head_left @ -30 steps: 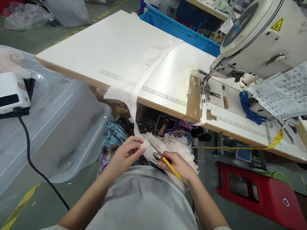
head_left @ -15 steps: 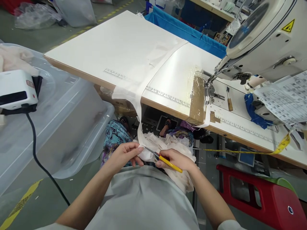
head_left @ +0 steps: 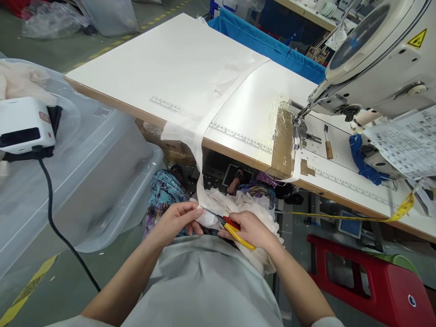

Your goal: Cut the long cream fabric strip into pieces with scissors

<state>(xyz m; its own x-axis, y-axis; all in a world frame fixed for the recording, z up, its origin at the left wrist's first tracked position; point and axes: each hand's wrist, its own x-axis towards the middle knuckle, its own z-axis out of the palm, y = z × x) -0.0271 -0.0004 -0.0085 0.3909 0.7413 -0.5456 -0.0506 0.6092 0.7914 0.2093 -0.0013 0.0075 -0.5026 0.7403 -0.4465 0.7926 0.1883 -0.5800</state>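
Note:
Over my lap lies a bunched heap of pale cream fabric [head_left: 254, 204]. My left hand [head_left: 180, 220] pinches an edge of this fabric between thumb and forefinger. My right hand [head_left: 250, 229] grips thread snips [head_left: 239, 237] with yellow and red handles, their dark blades pointing left at the fabric beside my left thumb. Whether the blades touch the cloth I cannot tell. A narrow strip of the fabric [head_left: 200, 170] runs from near my left hand up over the table edge and onto the white sewing table [head_left: 170, 59].
A sewing machine [head_left: 381, 68] stands at the right, with a wooden-handled tool [head_left: 328, 143] near its needle. Clear plastic bins [head_left: 112, 181] flank me on the left, one carrying a white device [head_left: 25, 125]. A red stool [head_left: 374, 277] and a yellow tape measure [head_left: 340, 217] are at right.
The snips' handles have spread slightly apart in my right hand, and the red one now shows. My left hand keeps its pinch in nearly the same place. The view has shifted a little.

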